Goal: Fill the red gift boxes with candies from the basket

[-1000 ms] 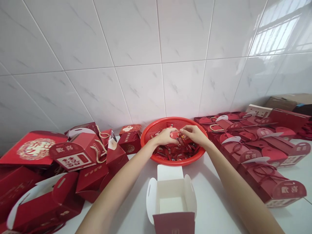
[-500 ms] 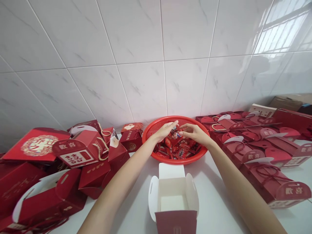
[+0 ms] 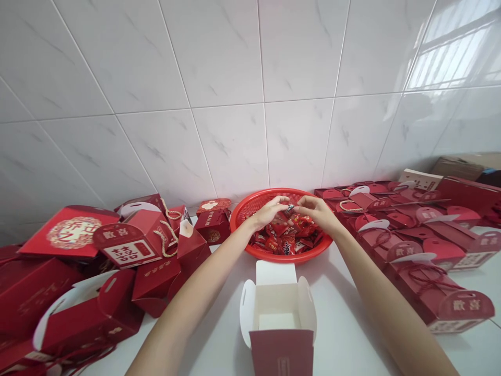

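Both hands are over a red plastic basket (image 3: 289, 258) of wrapped candies (image 3: 282, 243). A small candy in a blue-and-white wrapper (image 3: 290, 208) lies between their fingertips. From the left, my left hand (image 3: 271, 213) curls its fingers around the candy's side. My right hand (image 3: 316, 211) pinches it from the right with thumb and fingers. Part of the grip is hidden behind the fingers. Nearer to me, between my forearms, a dark red gift box (image 3: 282, 352) stands with its white-lined flaps up; nothing shows inside it.
Red gift boxes (image 3: 129, 243) are heaped at the left, some with rope handles. More closed boxes (image 3: 434, 287) stand in rows on the right. A small red box (image 3: 213, 224) sits left of the basket. The tiled wall (image 3: 230, 151) rises right behind; cardboard (image 3: 457, 167) lies far right.
My hands have risen slightly off the candies and turned inward, fingers more curled, with the blue-and-white candy now between them. The view has shifted slightly; the open box stays put.
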A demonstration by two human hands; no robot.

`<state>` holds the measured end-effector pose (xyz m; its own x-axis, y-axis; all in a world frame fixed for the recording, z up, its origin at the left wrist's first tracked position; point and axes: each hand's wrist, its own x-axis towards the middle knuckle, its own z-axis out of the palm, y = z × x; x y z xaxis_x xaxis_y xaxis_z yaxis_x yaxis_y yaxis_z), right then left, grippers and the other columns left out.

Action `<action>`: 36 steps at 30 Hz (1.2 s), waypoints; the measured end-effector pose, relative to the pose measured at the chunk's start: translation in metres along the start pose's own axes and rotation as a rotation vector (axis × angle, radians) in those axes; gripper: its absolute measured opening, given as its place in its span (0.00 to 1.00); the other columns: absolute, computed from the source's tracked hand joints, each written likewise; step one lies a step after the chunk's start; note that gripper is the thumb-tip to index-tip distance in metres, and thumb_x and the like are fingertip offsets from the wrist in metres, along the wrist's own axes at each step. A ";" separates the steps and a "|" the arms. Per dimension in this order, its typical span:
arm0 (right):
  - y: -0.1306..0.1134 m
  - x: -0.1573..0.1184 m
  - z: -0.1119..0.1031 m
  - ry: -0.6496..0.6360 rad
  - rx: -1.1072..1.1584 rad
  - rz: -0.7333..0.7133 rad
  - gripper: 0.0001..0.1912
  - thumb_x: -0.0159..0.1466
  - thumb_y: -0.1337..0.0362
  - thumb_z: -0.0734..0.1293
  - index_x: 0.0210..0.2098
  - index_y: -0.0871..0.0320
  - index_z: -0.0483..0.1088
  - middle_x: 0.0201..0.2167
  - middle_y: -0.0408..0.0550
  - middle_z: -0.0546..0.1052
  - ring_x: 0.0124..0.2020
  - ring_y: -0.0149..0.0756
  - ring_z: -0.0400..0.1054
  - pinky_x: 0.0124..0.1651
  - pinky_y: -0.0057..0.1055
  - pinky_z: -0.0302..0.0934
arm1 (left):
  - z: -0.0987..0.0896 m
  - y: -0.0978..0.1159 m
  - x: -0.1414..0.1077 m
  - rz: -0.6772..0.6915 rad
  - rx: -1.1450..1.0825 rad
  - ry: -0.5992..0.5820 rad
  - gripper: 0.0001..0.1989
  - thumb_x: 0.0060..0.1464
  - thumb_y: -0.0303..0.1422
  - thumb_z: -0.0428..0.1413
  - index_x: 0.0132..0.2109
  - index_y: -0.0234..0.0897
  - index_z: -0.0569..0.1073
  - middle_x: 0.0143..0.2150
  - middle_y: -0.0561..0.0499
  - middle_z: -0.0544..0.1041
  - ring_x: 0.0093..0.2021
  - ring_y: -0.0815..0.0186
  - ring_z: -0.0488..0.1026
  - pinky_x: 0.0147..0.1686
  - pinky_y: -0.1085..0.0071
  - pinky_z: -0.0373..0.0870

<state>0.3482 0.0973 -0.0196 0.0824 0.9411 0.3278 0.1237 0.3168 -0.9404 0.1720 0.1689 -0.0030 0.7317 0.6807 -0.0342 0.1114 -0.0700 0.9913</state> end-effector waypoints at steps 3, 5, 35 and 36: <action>0.003 0.003 -0.004 0.177 0.146 0.009 0.17 0.48 0.55 0.75 0.23 0.55 0.64 0.24 0.39 0.72 0.29 0.31 0.68 0.38 0.30 0.65 | -0.004 -0.002 -0.006 -0.028 0.270 -0.048 0.15 0.55 0.33 0.53 0.49 0.37 0.71 0.35 0.50 0.79 0.35 0.61 0.79 0.38 0.67 0.73; 0.004 0.006 -0.005 0.233 0.224 0.037 0.18 0.47 0.55 0.75 0.22 0.55 0.62 0.23 0.39 0.71 0.28 0.31 0.68 0.38 0.31 0.66 | -0.007 -0.006 -0.010 -0.020 0.544 -0.175 0.17 0.47 0.32 0.58 0.47 0.37 0.75 0.38 0.49 0.81 0.41 0.58 0.78 0.43 0.67 0.72; -0.050 -0.011 -0.002 0.155 0.457 0.109 0.11 0.51 0.56 0.75 0.26 0.56 0.72 0.26 0.43 0.74 0.28 0.32 0.68 0.38 0.30 0.68 | 0.008 -0.004 -0.044 0.147 0.218 0.047 0.16 0.49 0.44 0.65 0.36 0.36 0.75 0.37 0.49 0.78 0.38 0.61 0.75 0.38 0.69 0.68; -0.051 -0.012 -0.001 0.154 0.460 0.114 0.11 0.50 0.57 0.75 0.26 0.55 0.72 0.27 0.45 0.75 0.30 0.33 0.69 0.38 0.30 0.69 | 0.010 -0.003 -0.044 0.166 0.128 0.099 0.17 0.48 0.44 0.66 0.38 0.36 0.76 0.39 0.49 0.79 0.40 0.61 0.75 0.40 0.69 0.68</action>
<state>0.3415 0.0699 0.0249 0.2192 0.9554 0.1977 -0.3407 0.2648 -0.9021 0.1463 0.1313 -0.0057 0.6783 0.7199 0.1470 0.0841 -0.2748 0.9578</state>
